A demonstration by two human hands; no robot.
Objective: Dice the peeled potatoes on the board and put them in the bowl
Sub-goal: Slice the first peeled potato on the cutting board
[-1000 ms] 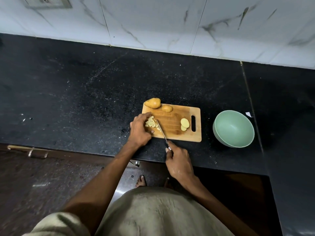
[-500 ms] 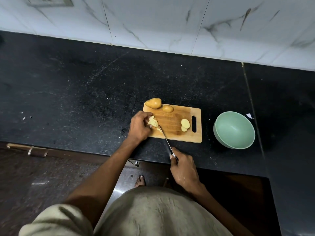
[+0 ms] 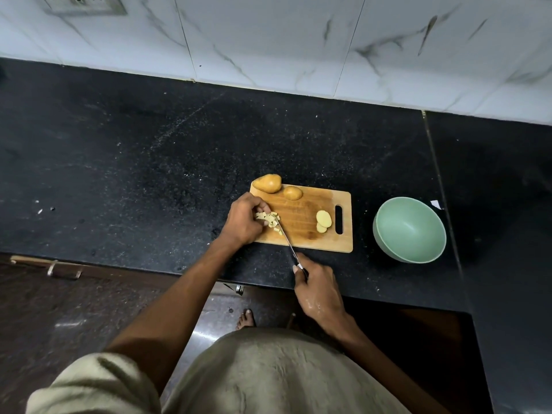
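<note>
Early stage: right hand grips knife, left hand curls over small dice pile on board; slices, two whole potatoes uncut, bowl looks empty.

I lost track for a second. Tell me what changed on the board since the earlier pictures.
The left hand regathered the diced potato under its fingers. The right hand kept gripping the knife, drew it back, then brought it forward to the pile again. The two whole potatoes, slices and empty bowl stayed put.
</note>
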